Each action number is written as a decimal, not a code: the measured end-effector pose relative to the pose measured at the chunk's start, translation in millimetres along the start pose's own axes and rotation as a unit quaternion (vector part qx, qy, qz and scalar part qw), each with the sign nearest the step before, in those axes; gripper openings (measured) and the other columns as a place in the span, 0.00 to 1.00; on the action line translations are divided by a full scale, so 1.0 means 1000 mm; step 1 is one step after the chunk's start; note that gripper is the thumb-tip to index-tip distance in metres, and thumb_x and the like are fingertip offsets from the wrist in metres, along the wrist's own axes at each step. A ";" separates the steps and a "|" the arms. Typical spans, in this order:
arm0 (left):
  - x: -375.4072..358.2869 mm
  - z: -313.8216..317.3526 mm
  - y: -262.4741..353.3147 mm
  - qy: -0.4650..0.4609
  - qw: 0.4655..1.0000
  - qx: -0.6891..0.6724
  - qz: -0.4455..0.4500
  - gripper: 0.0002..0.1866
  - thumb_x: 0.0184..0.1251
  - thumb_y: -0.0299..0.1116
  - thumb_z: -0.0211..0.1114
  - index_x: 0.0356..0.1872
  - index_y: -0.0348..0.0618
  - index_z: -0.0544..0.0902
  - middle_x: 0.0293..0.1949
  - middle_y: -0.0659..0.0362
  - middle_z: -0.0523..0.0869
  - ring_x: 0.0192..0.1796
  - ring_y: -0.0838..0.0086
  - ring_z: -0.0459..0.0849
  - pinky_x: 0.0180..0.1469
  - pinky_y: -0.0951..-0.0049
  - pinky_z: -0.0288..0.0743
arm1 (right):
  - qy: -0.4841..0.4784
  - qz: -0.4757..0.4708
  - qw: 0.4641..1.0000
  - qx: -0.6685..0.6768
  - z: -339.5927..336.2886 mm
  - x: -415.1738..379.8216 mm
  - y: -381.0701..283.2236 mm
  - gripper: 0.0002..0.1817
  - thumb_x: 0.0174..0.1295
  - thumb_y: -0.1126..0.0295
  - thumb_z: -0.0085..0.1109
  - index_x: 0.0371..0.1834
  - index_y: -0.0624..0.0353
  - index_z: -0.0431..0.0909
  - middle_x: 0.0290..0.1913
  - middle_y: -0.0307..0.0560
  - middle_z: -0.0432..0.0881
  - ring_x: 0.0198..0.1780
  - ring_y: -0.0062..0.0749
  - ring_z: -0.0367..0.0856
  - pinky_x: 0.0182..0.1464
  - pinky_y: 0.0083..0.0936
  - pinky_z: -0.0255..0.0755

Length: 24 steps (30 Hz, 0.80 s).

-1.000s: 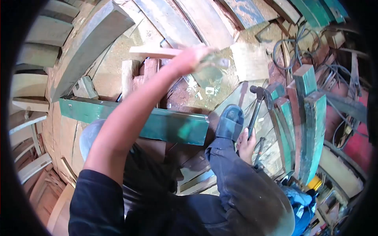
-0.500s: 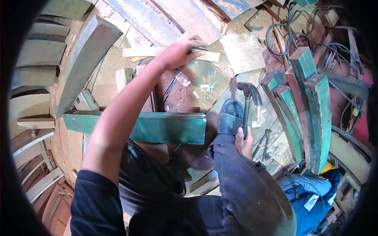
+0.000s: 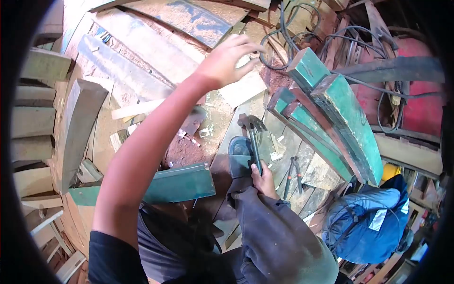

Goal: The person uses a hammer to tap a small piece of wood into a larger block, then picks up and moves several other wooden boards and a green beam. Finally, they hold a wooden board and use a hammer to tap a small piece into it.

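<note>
My right hand (image 3: 265, 181) is wrapped around the handle of a claw hammer (image 3: 254, 144). The hammer's head points away from me, beside my shoe (image 3: 240, 154). With the arm stretched forward, my left hand (image 3: 231, 59) is held over the floor, fingers apart and nothing visible in them. Just beyond its wrist lies a pale square board (image 3: 243, 90). A thin pale wood strip (image 3: 137, 110) shows partly behind my left forearm. Below that forearm, a green timber beam (image 3: 182, 182) lies crosswise near my legs.
Green curved timbers (image 3: 347, 118) stand at the right, beside pincers (image 3: 293, 175) on the floor. Cables (image 3: 283, 35) coil at the top. A blue bag (image 3: 369, 222) sits lower right. Planks (image 3: 146, 42) lie ahead; a grey curved timber (image 3: 80, 132) stands left.
The view has swung to the right. My left hand has moved off the pale wood strip toward the cables, its fingers spreading. The hammer stays in my right hand.
</note>
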State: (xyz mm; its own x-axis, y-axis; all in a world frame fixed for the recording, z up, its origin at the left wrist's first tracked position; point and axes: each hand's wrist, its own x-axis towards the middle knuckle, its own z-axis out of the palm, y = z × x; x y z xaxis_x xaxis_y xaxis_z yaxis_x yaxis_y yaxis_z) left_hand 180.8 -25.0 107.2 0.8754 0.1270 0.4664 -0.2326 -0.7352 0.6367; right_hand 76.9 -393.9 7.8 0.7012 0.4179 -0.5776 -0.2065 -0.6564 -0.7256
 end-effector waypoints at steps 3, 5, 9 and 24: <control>0.038 0.023 0.021 -0.050 0.998 -0.017 0.026 0.13 0.68 0.30 0.63 0.52 0.48 0.85 0.50 0.57 0.84 0.57 0.61 0.81 0.60 0.63 0.76 | -0.001 0.022 1.000 0.004 -0.002 -0.003 -0.010 0.18 0.75 0.54 0.55 0.45 0.61 0.75 0.24 0.47 0.77 0.27 0.31 0.76 0.33 0.32 0.71; 0.061 0.043 0.026 -0.061 0.996 -0.019 0.066 0.13 0.68 0.30 0.62 0.51 0.49 0.86 0.50 0.59 0.85 0.57 0.63 0.82 0.60 0.62 0.77 | -0.009 0.018 1.000 0.012 -0.002 -0.002 -0.007 0.19 0.75 0.53 0.55 0.45 0.61 0.75 0.24 0.48 0.78 0.27 0.32 0.76 0.33 0.33 0.72; 0.094 0.067 0.035 -0.080 0.992 0.025 0.094 0.12 0.65 0.31 0.64 0.48 0.48 0.87 0.48 0.59 0.86 0.56 0.62 0.83 0.59 0.62 0.78 | -0.025 0.043 0.998 0.023 -0.003 0.002 0.005 0.19 0.75 0.53 0.55 0.45 0.61 0.75 0.25 0.52 0.79 0.27 0.38 0.78 0.34 0.35 0.72; 0.132 0.096 0.052 -0.191 0.931 0.178 0.254 0.04 0.57 0.33 0.65 0.33 0.50 0.87 0.34 0.60 0.87 0.41 0.60 0.87 0.45 0.61 0.82 | -0.015 -0.012 1.000 0.006 -0.005 0.003 0.003 0.14 0.75 0.60 0.56 0.45 0.62 0.73 0.27 0.58 0.79 0.29 0.45 0.81 0.35 0.36 0.73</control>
State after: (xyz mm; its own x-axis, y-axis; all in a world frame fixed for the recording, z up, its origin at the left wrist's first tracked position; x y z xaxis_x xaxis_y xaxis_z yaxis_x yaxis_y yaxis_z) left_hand 325.3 -110.2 143.1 0.7934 -0.4938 0.3560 -0.5623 -0.8185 0.1178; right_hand 82.1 -397.8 5.6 0.6858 0.4518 -0.5706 -0.1982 -0.6385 -0.7436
